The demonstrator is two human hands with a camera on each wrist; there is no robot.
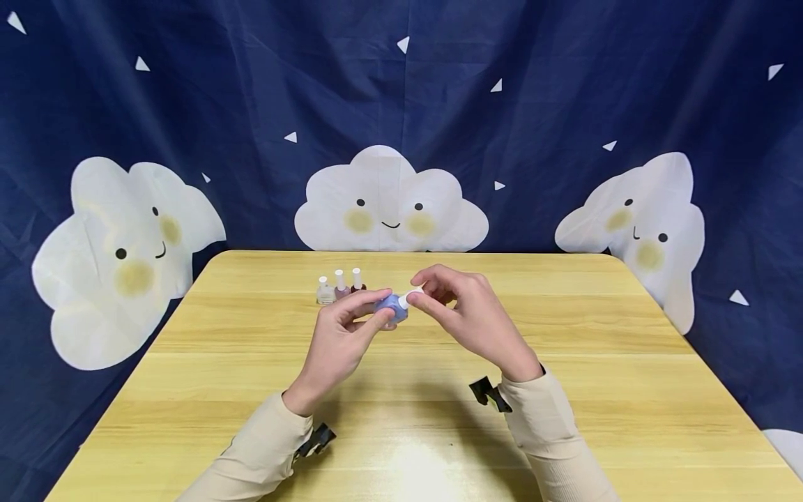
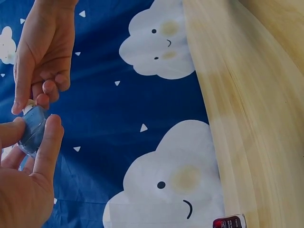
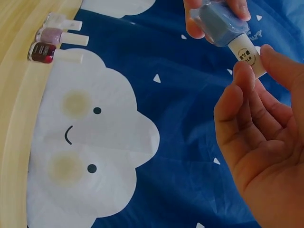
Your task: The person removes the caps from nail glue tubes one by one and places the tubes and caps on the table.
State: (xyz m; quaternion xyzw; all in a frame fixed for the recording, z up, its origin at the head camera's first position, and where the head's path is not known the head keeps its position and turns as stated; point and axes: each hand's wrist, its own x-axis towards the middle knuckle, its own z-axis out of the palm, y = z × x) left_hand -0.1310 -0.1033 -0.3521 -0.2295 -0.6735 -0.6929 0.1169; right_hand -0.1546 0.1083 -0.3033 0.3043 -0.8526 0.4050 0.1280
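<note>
A blue nail polish bottle [image 1: 394,307] with a white cap [image 3: 246,53] is held above the table, tilted, its cap end toward the right. My left hand [image 1: 341,341] grips the bottle's glass body between thumb and fingers. With thumb and fingertips, my right hand [image 1: 467,314] pinches the white cap, which sits on the bottle's neck. Dark print shows on the cap in the right wrist view. In the left wrist view the blue glass [image 2: 34,127] lies between the left thumb and fingers, and the cap is partly hidden by the right fingers.
Behind the left hand stand a clear bottle [image 1: 325,291], a pale purple bottle [image 1: 341,285] and a dark red bottle [image 3: 42,52], all white-capped, in a row on the wooden table [image 1: 564,418]. A navy curtain [image 1: 539,42] with clouds hangs beyond the table's far edge.
</note>
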